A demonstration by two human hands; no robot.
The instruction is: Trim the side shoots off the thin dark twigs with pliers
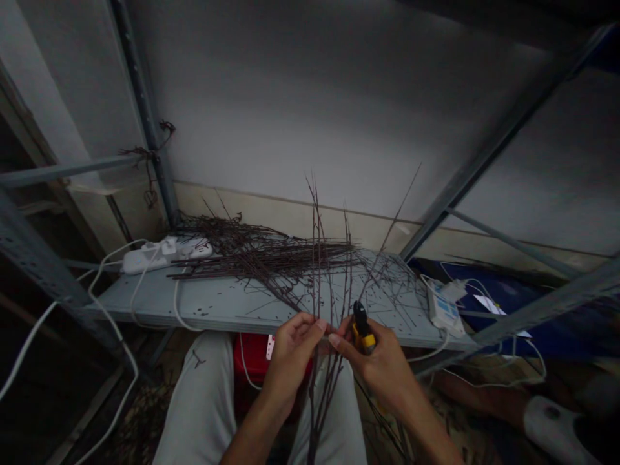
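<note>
Several thin dark twigs [320, 387] stand upright between my two hands, running from my lap up past the shelf edge. My left hand [294, 352] is closed, its thumb and index finger pinching the twigs just in front of the shelf. Close beside it, my right hand [387, 368] has its thumb and fingertips pressed together at the same bundle. Tucked in that right hand is a pair of pliers [362, 328] with a black head and yellow grips, the head pointing up. Whatever lies between the fingertips is too small to make out.
A heap of dark twigs [261, 255] lies along the grey metal shelf [217, 310], with scraps scattered rightward. White power strips [157, 254] and cables sit at both ends. Metal posts [145, 103] frame the shelf. Below is something red [249, 355]; at lower right, another person's leg [484, 391].
</note>
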